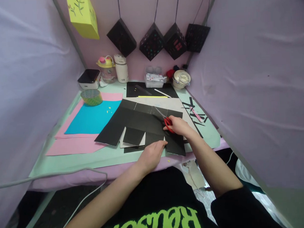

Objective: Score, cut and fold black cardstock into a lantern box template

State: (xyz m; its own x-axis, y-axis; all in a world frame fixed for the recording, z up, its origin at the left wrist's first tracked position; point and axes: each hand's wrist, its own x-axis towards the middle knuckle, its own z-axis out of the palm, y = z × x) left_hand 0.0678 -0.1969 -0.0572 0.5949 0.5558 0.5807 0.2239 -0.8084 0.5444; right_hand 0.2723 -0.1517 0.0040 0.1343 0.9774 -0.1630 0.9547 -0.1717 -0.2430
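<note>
One black card [139,119], seemingly mid-cutting, is pinched nearside by the left hand [150,156], scissors [166,122] gripped over it by the right hand [178,125]; steadiness seems needed.

Head view: my left hand [151,156] pinches black card [139,119] at lower center; right hand [178,125] grips red-handled scissors [167,122], blades toward upper left. Tape roll [91,97] left of center, yellow box [83,21] upper left.
</note>
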